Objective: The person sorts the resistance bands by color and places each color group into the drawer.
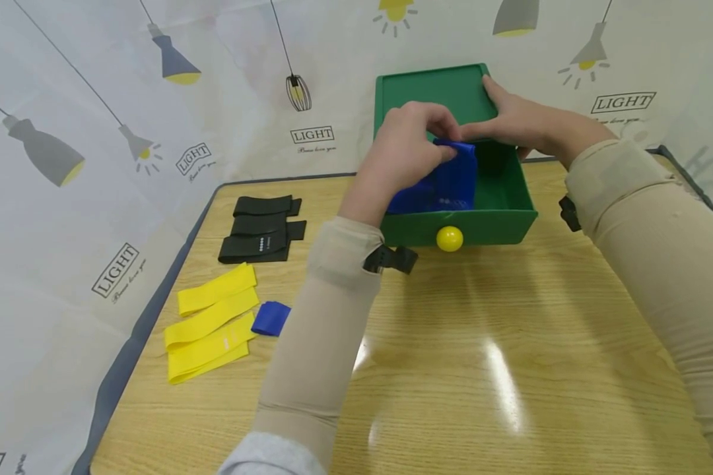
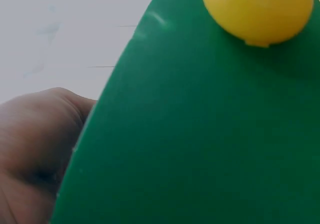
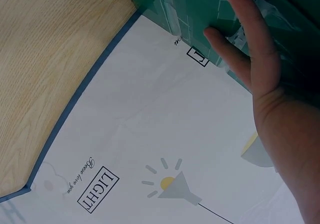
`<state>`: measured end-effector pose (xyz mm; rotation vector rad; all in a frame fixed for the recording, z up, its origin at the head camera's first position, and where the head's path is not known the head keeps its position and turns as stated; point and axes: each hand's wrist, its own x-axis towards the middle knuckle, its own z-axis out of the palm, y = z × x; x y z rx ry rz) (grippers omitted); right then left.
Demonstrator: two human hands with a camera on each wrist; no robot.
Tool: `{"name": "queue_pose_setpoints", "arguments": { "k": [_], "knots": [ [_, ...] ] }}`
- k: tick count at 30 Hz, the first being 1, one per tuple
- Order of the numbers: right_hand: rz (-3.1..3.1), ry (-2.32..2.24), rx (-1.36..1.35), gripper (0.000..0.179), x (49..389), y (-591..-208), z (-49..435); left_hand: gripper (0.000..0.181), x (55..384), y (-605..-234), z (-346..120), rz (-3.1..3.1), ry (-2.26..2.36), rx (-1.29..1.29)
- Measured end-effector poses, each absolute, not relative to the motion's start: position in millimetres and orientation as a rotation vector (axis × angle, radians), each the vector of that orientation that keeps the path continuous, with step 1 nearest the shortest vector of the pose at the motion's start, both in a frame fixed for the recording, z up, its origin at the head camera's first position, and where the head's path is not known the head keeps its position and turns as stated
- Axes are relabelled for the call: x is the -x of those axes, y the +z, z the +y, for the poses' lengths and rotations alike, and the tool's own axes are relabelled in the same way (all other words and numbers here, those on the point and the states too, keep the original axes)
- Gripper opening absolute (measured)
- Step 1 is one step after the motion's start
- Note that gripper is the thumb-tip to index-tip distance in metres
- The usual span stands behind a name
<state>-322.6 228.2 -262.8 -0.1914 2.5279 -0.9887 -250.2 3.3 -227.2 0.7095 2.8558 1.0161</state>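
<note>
Closest to me on the wood-grain table [image 1: 440, 396] lie folded flat yellow bands [image 1: 214, 323], beside a small folded blue strip [image 1: 270, 318] partly behind the left sleeve [image 1: 309, 336]. Beyond are folded matte-black bands [image 1: 258, 229]. Farther off, a green box [image 1: 487, 229] bears a round, glossy yellow knob [image 1: 449, 239]. The left hand [image 1: 407, 148] pinches a translucent blue band [image 1: 460, 175], partly inside the box; the right hand [image 1: 523, 122], fingers straight, touches the raised green lid [image 1: 434, 89].

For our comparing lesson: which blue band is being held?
The blue band pinched by the left hand at the green box; the other blue band lies on the table.
</note>
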Motion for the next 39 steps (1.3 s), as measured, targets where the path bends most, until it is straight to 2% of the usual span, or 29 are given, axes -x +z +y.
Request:
{"name": "queue_pose_setpoints", "arguments": {
  "k": [19,39],
  "knots": [
    [2.536,-0.979,0.184,0.122,321.8,-262.1,227.6,0.022,254.5,-228.7,3.9,2.865,0.973,-0.617],
    [2.533,-0.976,0.154,0.125,323.1,-261.7,225.0,0.02,250.1,-225.4,-5.3,2.9,1.057,-0.644]
  ]
}}
